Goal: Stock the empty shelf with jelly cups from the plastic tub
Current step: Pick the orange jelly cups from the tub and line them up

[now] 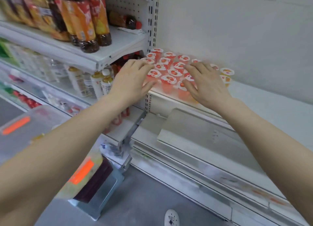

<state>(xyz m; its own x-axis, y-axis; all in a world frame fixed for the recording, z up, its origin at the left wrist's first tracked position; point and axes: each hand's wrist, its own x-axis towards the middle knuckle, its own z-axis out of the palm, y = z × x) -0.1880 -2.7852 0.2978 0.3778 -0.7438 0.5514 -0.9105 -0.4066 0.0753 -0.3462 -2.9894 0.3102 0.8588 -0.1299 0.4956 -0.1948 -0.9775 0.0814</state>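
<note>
While the plastic tub (25, 129) sits low at the far left of my feed, too blurred for me to read its contents, the work in hand is up on the shelf (271, 105). My left hand (133, 78) lies against the left edge of the jelly cups (169, 73), fingers straight and loose, thumb along the front row, gripping nothing. The cups stand upright in a tight cluster at the shelf's left end, close by the slotted upright (153, 22), and most are red-lidded. My right hand (206, 85) spreads over the cluster's right side, fingers splayed and relaxed on the lids, likewise holding nothing. Just right of it stand two orange-lidded cups (227, 72), and past them runs a long stretch of white shelf board. I judge this to be the tidying step, squaring the placed cups into rows. Next I would press inward gently from both sides, taking care not to tip the front row over the lip, then reach down left to the tub for more.
</note>
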